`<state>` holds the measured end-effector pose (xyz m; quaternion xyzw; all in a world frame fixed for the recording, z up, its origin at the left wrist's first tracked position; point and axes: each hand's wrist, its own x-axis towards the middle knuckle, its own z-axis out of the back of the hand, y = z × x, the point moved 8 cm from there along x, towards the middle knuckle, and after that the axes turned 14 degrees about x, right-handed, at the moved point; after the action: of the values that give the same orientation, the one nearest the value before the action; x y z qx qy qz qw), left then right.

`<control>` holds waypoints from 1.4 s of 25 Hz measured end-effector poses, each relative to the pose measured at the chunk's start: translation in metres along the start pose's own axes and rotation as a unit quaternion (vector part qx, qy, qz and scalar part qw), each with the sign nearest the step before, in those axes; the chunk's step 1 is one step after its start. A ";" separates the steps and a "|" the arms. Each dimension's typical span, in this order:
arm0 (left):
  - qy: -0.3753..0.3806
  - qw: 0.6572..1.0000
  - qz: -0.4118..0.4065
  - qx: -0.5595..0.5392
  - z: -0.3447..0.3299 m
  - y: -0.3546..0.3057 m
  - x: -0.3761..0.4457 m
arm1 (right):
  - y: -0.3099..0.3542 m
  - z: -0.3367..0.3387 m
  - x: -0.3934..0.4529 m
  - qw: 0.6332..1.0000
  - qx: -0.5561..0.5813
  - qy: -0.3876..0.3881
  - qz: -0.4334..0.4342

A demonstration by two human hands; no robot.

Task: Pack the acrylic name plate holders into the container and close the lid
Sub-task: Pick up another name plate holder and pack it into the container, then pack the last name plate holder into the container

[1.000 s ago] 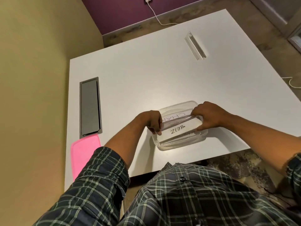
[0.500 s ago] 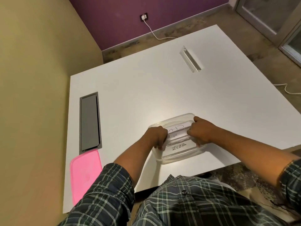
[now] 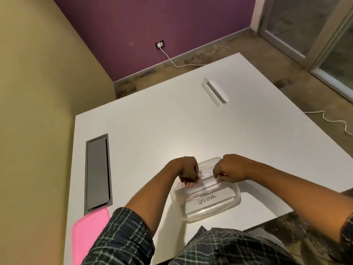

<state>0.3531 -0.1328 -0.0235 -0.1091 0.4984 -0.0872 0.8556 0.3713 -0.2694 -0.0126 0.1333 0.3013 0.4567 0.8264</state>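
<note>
A clear plastic container [image 3: 236,199] stands near the front edge of the white table [image 3: 172,134]. Inside it lies a name plate holder marked ZEBRA [image 3: 207,199]. Behind that one, a second name plate holder [image 3: 207,177] sits in the container, and both hands pinch its ends. My left hand [image 3: 188,172] grips the left end, my right hand [image 3: 230,170] the right end. Another clear name plate holder [image 3: 213,91] lies far back on the table. The pink lid [image 3: 87,238] rests at the table's front left corner.
A grey cable hatch [image 3: 97,171] is set into the table on the left. Yellow wall runs along the left side, purple wall at the back with a socket and white cable [image 3: 172,58]. Glass doors stand at the far right.
The camera has tilted up, so everything sits lower in view. Both hands have pushed the second holder lower into the container, with fingers now curled over its ends.
</note>
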 end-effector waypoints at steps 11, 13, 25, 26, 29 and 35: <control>-0.245 0.964 0.006 -0.107 0.154 -0.007 0.080 | -0.190 0.116 0.021 0.870 0.254 -0.274 -0.321; -0.249 0.964 0.013 -0.094 0.171 -0.014 0.106 | -0.224 0.123 0.035 0.859 0.245 -0.273 -0.356; -0.288 0.919 -0.007 -0.270 0.239 -0.020 0.220 | -0.308 0.146 0.129 0.903 0.074 -0.278 -0.319; -0.282 0.915 -0.009 -0.288 0.241 -0.018 0.227 | -0.309 0.149 0.134 0.901 0.066 -0.290 -0.315; -0.261 0.910 -0.019 -0.321 0.248 -0.015 0.245 | -0.311 0.157 0.143 0.900 0.021 -0.305 -0.311; -0.261 0.884 0.016 -0.387 0.250 -0.002 0.250 | -0.287 0.166 0.149 0.902 -0.007 -0.336 -0.270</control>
<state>0.6931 -0.1740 -0.1111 -0.4424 0.2533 0.1579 0.8457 0.7274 -0.2931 -0.0804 0.1865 0.0272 0.1466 0.9711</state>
